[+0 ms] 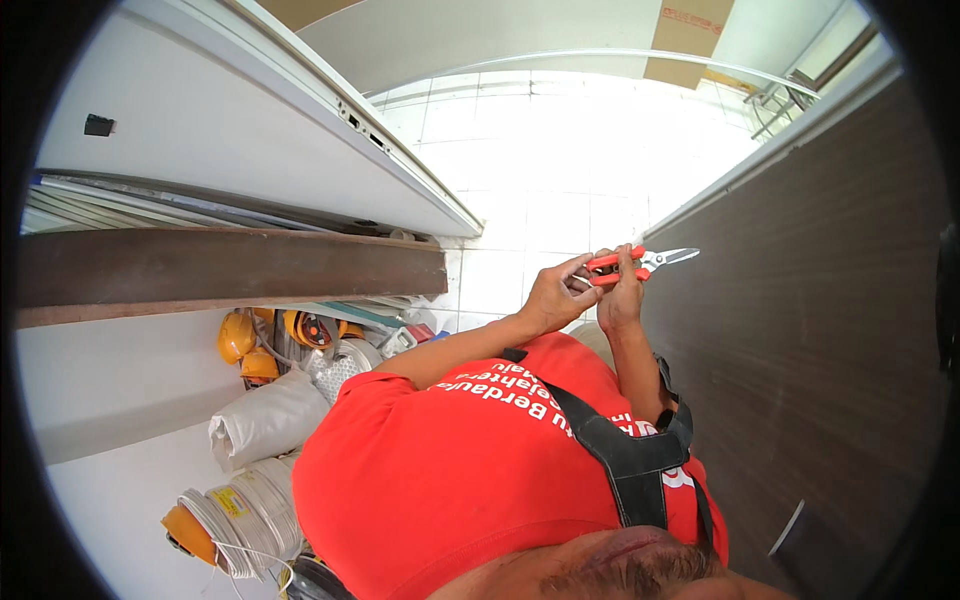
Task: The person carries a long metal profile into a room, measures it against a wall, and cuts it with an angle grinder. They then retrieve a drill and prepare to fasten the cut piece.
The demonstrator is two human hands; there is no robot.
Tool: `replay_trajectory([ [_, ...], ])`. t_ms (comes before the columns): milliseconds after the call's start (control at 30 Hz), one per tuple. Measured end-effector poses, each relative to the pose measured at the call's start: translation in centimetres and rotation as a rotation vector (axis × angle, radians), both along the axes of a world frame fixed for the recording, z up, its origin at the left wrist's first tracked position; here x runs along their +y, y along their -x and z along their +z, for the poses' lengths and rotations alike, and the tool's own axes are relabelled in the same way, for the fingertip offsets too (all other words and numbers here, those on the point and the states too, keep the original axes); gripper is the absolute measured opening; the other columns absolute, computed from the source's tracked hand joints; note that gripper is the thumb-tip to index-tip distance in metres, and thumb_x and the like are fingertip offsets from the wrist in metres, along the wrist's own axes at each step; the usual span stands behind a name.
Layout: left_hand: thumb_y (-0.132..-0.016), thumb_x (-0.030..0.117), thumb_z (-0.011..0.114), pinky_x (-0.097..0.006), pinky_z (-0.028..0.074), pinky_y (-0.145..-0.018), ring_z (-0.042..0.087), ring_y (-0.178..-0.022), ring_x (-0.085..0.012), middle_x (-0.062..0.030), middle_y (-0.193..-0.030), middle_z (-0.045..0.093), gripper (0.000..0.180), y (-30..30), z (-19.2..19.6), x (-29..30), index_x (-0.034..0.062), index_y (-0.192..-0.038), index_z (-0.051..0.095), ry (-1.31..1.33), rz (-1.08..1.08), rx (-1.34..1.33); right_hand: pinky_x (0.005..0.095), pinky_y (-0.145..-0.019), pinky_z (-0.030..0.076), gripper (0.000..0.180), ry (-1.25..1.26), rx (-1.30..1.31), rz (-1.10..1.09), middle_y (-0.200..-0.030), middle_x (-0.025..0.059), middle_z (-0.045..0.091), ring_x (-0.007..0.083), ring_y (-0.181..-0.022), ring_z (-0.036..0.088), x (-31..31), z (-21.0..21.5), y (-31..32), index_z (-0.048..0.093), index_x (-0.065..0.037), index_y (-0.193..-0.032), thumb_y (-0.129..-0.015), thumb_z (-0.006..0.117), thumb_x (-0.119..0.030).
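Observation:
A pair of snips (pixel 668 257) with red handles and short silver blades is held in front of my chest, blades pointing right. My right hand (pixel 622 296) wraps round the handles, its fingers reaching over them. Beside it, my left hand (pixel 552 298) has its bent fingers closed at the rear ends of the handles. The blades stand slightly apart, with nothing between them.
A dark wood-grain door (pixel 800 290) stands close on the right. At left are a white door panel (pixel 250 110), a brown board (pixel 230 268), yellow hard hats (pixel 237 336), a white roll (pixel 268 418) and cable coils (pixel 245 510). White floor tiles (pixel 550 170) lie ahead.

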State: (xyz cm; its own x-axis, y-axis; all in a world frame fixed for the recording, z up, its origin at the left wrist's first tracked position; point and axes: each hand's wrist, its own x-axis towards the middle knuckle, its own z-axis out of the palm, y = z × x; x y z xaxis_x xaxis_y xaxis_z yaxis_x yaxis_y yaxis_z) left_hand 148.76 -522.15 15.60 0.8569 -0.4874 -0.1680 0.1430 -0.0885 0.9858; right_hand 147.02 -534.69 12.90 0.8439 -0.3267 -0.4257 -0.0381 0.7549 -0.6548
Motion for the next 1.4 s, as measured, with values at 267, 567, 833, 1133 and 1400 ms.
replay_trajectory([
  [267,-0.078,-0.002,0.059,-0.02,0.048,-0.068,0.056,-0.074,-0.0031,-0.0003,-0.088,0.064,0.059,-11.6,-1.3,-2.9,0.007,-0.136,0.054,-0.065,-0.079,0.086,0.0333,-0.071,0.051,0.031,0.117,0.005,0.067,-0.085,0.0082,0.061,0.0173,-0.078,0.06,-3.0,-3.0,-10.6,0.053,-0.007,-0.092,-0.102,0.045,-0.036],
  [567,-0.075,0.0,0.061,-0.02,0.049,-0.068,0.056,-0.072,-0.0031,-0.0029,-0.088,0.066,0.056,-29.2,-2.0,-9.4,-0.0015,-0.131,0.055,-0.132,-0.086,0.1,0.0307,-0.077,0.05,0.025,0.226,0.045,0.105,-0.09,0.0055,0.062,0.0148,-0.085,0.06,-9.8,-2.8,-27.2,0.056,-0.008,-0.101,-0.1,0.051,-0.032],
  [833,-0.084,-0.01,0.057,-0.027,0.054,-0.085,0.066,-0.094,-0.0157,-0.0137,-0.108,0.067,0.043,-42.7,-7.9,-5.7,-0.0086,-0.127,0.054,0.07,0.105,0.203,0.0328,-0.072,0.051,0.046,0.101,0.082,0.486,-0.089,0.0096,0.068,0.0189,-0.077,0.066,-10.7,-2.4,-45.4,0.06,-0.006,-0.103,-0.099,0.044,-0.048],
  [1133,-0.079,0.012,0.074,-0.026,0.053,-0.08,0.065,-0.088,-0.0153,-0.0138,-0.103,0.066,0.046,-59.8,-11.1,-1.8,-0.0031,-0.12,0.062,-0.208,0.194,0.147,0.0383,-0.088,0.047,0.04,-0.004,-0.016,0.885,-0.104,0.0139,0.065,0.0238,-0.1,0.062,-8.8,-4.4,-64.5,0.047,-0.003,-0.125,-0.095,0.058,-0.028],
  [1400,-0.08,0.027,0.076,-0.031,0.055,-0.08,0.068,-0.094,-0.023,-0.0178,-0.12,0.062,0.061,-72.4,-10.5,2.4,0.0005,-0.131,0.055,-0.343,0.231,0.165,0.0412,-0.067,0.052,0.021,0.003,0.259,0.713,-0.078,0.0045,0.058,0.0199,-0.071,0.059,-11.0,-16.0,-79.5,0.054,-0.01,-0.104,-0.093,0.062,-0.025],
])
